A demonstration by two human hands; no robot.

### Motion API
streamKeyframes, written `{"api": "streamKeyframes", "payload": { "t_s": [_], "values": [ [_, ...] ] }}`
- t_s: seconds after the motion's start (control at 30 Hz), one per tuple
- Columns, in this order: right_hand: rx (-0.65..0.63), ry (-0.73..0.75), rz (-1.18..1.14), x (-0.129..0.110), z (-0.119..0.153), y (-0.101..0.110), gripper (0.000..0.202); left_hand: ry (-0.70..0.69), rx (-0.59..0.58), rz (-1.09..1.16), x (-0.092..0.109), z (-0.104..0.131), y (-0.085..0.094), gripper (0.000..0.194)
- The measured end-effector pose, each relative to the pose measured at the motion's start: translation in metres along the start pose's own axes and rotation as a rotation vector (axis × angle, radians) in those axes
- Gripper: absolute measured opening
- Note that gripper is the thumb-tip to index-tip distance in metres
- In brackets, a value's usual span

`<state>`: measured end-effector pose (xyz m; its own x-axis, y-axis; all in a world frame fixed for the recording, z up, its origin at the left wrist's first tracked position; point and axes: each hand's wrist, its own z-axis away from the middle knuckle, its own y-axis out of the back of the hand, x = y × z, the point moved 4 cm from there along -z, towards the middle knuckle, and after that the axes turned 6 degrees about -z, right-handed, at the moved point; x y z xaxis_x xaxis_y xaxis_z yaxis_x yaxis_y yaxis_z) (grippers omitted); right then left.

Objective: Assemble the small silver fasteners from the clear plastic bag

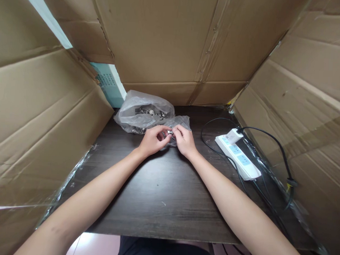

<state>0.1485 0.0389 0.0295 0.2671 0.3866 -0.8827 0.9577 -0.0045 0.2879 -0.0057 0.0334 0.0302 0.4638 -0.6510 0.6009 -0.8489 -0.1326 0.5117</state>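
Between the fingertips of my two hands is a small shiny metal part (170,132), too small to name closely. My left hand (153,140) pinches its left side with thumb and forefinger. My right hand (184,140) closes on its right end. Just behind the hands, a clear plastic bag (131,107) lies open, with many small metal pieces (152,112) inside. A second crumpled plastic bag (183,121) lies behind and partly under my fingers; what it holds is mostly hidden.
A white power strip (241,159) with a plugged-in white adapter (233,136) lies on the right of the dark table (156,205). Black cables (278,142) run around it. Cardboard walls (162,38) enclose the back and both sides. A pale green box (108,82) stands at back left.
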Motion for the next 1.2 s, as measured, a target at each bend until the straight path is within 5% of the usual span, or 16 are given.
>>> {"api": "streamKeyframes", "payload": {
  "t_s": [0.17, 0.43, 0.8, 1.07, 1.2],
  "values": [
    [-0.022, -0.011, -0.058, 0.0025, -0.0007, 0.0001, 0.013, -0.010, -0.002, -0.004, 0.0003, 0.0003, 0.0000, 0.019],
    [-0.024, -0.026, 0.022, 0.0035, 0.0003, -0.0026, 0.042, -0.019, 0.003, -0.012, 0.0000, 0.0000, 0.0002, 0.018],
    [-0.047, -0.026, -0.058, 0.0044, -0.0016, -0.0006, 0.015, -0.001, -0.007, -0.021, 0.0005, -0.0001, 0.0006, 0.019],
    [-0.050, -0.018, 0.002, 0.0003, 0.0007, -0.0011, 0.039, -0.003, -0.013, -0.038, -0.0003, 0.0002, 0.0005, 0.019],
    [-0.022, -0.011, 0.001, 0.0003, 0.0003, -0.0009, 0.029, -0.010, -0.012, -0.048, 0.0007, -0.0005, 0.0006, 0.018]
  ]
}}
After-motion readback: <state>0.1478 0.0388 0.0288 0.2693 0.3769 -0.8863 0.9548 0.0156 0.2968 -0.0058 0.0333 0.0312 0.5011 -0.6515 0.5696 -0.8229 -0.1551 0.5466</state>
